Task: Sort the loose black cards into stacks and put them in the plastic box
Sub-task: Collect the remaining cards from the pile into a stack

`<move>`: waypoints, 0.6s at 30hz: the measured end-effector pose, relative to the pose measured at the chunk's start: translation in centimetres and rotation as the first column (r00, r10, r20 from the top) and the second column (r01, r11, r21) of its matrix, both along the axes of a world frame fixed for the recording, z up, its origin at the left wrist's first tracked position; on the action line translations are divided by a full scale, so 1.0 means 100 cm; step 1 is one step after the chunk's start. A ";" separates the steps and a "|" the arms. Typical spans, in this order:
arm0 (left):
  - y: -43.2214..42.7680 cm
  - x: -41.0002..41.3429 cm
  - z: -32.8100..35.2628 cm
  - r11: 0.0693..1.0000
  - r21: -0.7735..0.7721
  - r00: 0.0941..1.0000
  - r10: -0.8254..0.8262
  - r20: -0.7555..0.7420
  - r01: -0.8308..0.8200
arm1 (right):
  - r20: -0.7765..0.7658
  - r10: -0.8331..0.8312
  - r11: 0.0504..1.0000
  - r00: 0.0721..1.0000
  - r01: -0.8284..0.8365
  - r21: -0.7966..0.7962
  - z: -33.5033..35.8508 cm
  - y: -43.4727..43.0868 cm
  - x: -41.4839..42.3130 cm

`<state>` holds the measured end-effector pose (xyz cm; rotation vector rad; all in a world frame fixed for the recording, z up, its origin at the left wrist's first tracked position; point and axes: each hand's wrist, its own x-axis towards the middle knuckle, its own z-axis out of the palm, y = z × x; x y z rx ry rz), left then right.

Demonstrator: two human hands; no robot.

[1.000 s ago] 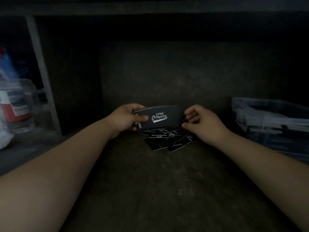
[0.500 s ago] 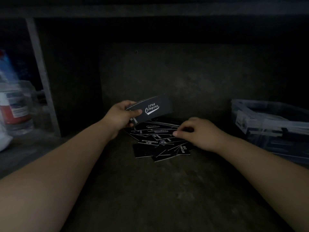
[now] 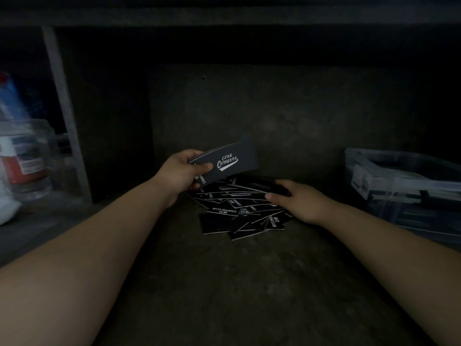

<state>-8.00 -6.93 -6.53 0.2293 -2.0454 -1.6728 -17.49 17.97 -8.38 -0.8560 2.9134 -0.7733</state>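
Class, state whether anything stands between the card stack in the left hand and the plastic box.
Only the person's right hand, low on the loose cards, lies between the stack and the plastic box; nothing else visible does.

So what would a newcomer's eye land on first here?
Probably the white Club Camping lettering on the neat stack of black cards gripped in the left hand, mid-frame above the dark shelf surface. Just below it, the right hand seems to pinch cards from a scattered heap of loose black cards. A clear plastic box sits at the far right.
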 end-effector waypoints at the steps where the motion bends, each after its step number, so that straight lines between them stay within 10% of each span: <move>1: 0.000 0.000 0.000 1.000 -0.002 1.000 -0.001 0.000 0.001 | 0.019 0.017 0.999 1.000 -0.016 -0.046 0.001 0.000 0.000; 18: -0.001 -0.002 0.000 1.000 -0.009 1.000 0.020 -0.018 -0.020 | 0.088 0.140 0.976 0.986 -0.123 -0.178 0.005 0.010 -0.001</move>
